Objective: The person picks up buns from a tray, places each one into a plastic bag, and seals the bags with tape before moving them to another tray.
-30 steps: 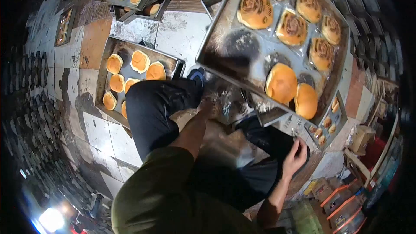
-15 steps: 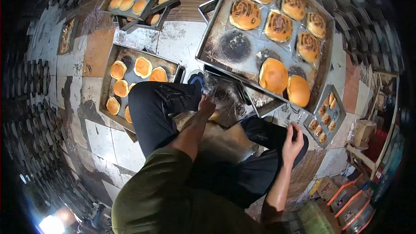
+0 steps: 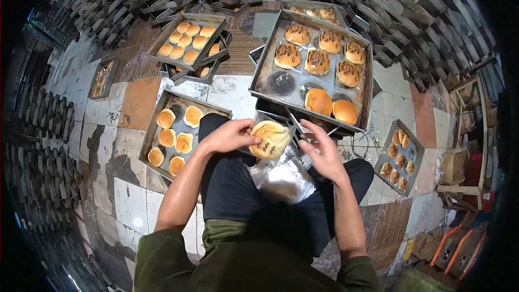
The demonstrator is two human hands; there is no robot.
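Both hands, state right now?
Left hand: closed, holding a bun, apparently bagged.
Right hand: open, just beside the bun; no grip visible.

Cardboard box (image 3: 454, 166) beside wooden frame (image 3: 459, 189) — orange-striped containers (image 3: 458, 253) near; dark tray stacks (image 3: 416, 32) edging stained tile floor (image 3: 130, 200).

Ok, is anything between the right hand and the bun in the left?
Nothing plainly blocks the right hand from the bun in the left hand; a gap separates them. A thin greyish sliver shows there; whether in between or behind, I cannot tell.
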